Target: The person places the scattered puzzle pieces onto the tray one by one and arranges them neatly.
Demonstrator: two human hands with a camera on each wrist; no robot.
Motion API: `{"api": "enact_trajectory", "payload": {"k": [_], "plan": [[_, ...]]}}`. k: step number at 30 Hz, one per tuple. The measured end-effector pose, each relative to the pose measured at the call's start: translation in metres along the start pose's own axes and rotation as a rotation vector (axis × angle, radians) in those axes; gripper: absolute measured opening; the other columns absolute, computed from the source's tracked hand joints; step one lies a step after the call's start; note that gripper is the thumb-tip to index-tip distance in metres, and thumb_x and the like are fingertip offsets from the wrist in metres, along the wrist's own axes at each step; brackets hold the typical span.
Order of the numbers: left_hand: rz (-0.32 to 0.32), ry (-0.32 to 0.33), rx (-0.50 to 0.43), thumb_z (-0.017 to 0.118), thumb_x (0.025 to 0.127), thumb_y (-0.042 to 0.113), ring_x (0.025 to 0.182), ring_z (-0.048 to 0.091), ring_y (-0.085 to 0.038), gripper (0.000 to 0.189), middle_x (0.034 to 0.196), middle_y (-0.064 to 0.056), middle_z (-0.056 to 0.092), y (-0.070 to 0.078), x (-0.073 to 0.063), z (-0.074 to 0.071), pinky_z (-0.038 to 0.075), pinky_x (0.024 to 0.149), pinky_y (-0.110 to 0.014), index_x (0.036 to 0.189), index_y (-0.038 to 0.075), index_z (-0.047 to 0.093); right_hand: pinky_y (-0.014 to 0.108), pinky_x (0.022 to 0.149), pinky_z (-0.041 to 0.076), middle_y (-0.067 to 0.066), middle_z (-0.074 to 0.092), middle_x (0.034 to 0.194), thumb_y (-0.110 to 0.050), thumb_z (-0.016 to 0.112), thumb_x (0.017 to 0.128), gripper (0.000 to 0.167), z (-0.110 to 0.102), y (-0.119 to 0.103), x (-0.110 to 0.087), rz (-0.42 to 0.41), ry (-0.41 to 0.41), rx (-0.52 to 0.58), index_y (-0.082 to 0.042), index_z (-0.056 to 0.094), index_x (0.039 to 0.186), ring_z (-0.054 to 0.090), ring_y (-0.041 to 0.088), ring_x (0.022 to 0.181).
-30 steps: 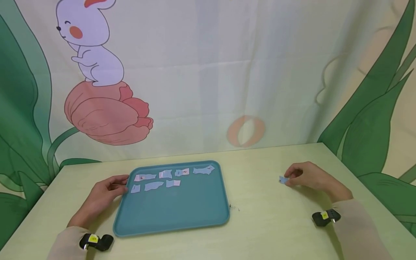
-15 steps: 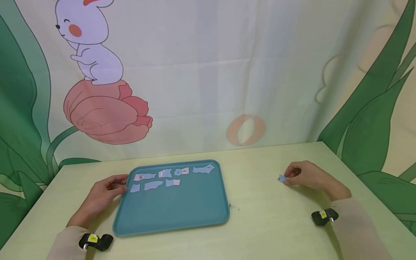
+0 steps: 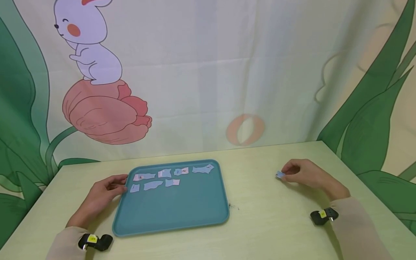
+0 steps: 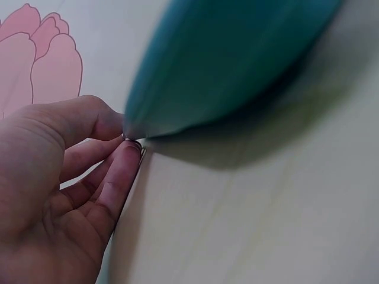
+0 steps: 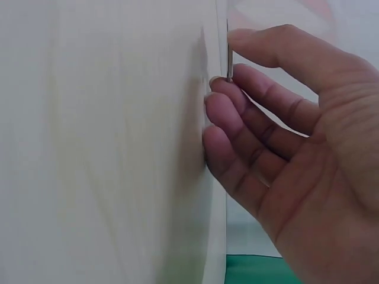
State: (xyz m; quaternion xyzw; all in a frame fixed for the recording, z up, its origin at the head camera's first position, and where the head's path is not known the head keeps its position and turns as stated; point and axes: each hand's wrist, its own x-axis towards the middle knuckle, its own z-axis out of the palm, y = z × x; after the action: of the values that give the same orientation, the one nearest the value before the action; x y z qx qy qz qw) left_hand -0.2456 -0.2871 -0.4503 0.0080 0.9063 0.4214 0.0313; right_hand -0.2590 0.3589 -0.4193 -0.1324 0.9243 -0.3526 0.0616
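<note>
A blue-green tray (image 3: 175, 211) lies on the table, with several torn, pale blue and pink paper pieces (image 3: 153, 185) in two rows along its far part. At its left edge my left hand (image 3: 99, 198) grips the rim; in the left wrist view the thumb (image 4: 98, 121) and fingertips meet at the tray's edge (image 4: 207, 71). To the right of the tray, my right hand (image 3: 303, 175) pinches a small blue paper piece (image 3: 279, 175) close over the tabletop. From the right wrist that piece (image 5: 230, 56) shows edge-on between thumb and fingers.
The pale wooden table (image 3: 260, 224) ends at a printed curtain (image 3: 182, 79) behind. Small dark marks (image 3: 232, 206) lie just right of the tray. A black wrist camera (image 3: 95, 242) sits on the left wrist, another camera (image 3: 323, 216) on the right.
My right hand has shifted slightly left and away with the small paper piece, which has turned a little. The left hand and the tray stay in place.
</note>
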Motion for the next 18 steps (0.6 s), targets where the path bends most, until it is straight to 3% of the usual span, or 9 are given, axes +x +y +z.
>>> {"api": "enact_trajectory", "payload": {"k": [7, 14, 18], "plan": [[-0.005, 0.009, -0.001, 0.064, 0.106, 0.015, 0.121, 0.059, -0.038, 0.056, 0.143, -0.027, 0.059, -0.001, -0.001, -0.004, 0.053, 0.097, -0.041, 0.155, -0.005, 0.047, 0.026, 0.076, 0.05, 0.004, 0.07, 0.104, -0.016, 0.079, 0.095, 0.027, 0.003, -0.011, 0.006, -0.043, 0.019, 0.002, -0.001, 0.075, 0.117, 0.06, 0.02, 0.094], [0.012, 0.017, -0.018, 0.066, 0.105, 0.015, 0.118, 0.06, -0.036, 0.055, 0.14, -0.027, 0.061, -0.002, -0.001, -0.003, 0.052, 0.089, -0.029, 0.153, -0.006, 0.05, 0.027, 0.073, 0.052, 0.003, 0.071, 0.102, -0.009, 0.08, 0.094, 0.026, 0.011, -0.024, 0.011, -0.152, 0.024, 0.016, 0.001, 0.075, 0.117, 0.062, 0.018, 0.091], [0.018, 0.013, -0.028, 0.066, 0.105, 0.015, 0.118, 0.061, -0.035, 0.054, 0.14, -0.026, 0.062, -0.001, -0.001, -0.002, 0.052, 0.089, -0.029, 0.152, -0.006, 0.05, 0.028, 0.077, 0.055, 0.002, 0.07, 0.103, -0.011, 0.08, 0.094, 0.024, 0.017, -0.035, 0.013, -0.186, 0.029, 0.047, -0.002, 0.076, 0.116, 0.064, 0.018, 0.093]]}}
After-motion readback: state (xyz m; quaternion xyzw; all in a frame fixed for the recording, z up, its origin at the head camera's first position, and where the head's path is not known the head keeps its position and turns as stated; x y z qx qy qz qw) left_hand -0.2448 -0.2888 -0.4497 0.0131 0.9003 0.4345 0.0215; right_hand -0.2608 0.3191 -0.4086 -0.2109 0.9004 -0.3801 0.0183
